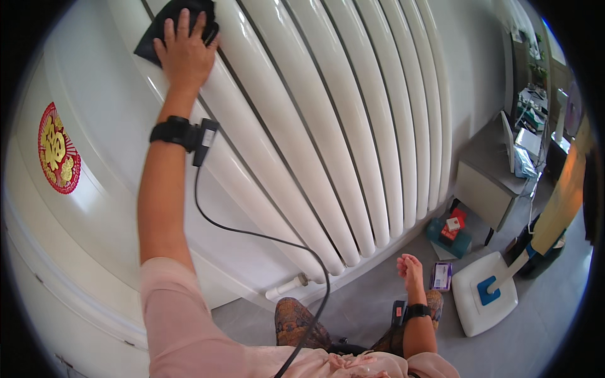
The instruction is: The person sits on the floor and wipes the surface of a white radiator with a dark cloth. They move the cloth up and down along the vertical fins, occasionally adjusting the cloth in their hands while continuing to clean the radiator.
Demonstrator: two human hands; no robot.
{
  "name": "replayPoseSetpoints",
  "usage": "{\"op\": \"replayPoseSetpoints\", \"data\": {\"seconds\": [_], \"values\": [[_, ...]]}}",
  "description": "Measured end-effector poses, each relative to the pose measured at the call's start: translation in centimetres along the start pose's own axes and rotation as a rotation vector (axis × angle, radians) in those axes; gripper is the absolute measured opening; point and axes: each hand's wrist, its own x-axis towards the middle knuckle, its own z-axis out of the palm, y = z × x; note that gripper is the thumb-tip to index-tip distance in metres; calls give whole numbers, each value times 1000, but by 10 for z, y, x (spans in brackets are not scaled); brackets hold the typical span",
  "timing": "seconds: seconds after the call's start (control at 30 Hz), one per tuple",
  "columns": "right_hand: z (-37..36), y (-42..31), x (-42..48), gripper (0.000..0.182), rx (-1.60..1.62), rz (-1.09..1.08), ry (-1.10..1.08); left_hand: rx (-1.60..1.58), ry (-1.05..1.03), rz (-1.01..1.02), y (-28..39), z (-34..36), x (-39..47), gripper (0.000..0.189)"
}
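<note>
My left hand (pixel 188 54) lies with fingers spread over a black cloth (pixel 150 46), pressing it against the upper part of a white column radiator (pixel 283 108). The cloth bunches up beside the fingertips and covers the tubes nearest the door side. Lower down, my right hand (pixel 411 269) hangs above my knee, fingers loosely curled, with nothing visible in it. A black strap with a small box sits on each wrist. From the left one, a black cable (pixel 264 235) loops down across the radiator's lower end to my lap.
A white square stand base (pixel 487 295) with a pole is at right. Beside it on the floor are a purple box (pixel 441 277) and a teal container (pixel 449 238) with red packs. A grey-topped cabinet (pixel 491 179) stands beyond. A red-gold decoration (pixel 59 149) hangs on the left panel.
</note>
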Motion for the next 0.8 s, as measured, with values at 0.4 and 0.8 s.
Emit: {"op": "replayPoseSetpoints", "data": {"seconds": [0.4,0.8], "values": [[-6,17,11,15,-44,8,-37,-887,-482,655,108,-113,-213,27],[-12,13,4,16,-66,-10,11,-337,-193,-137,35,-76,-121,52]]}}
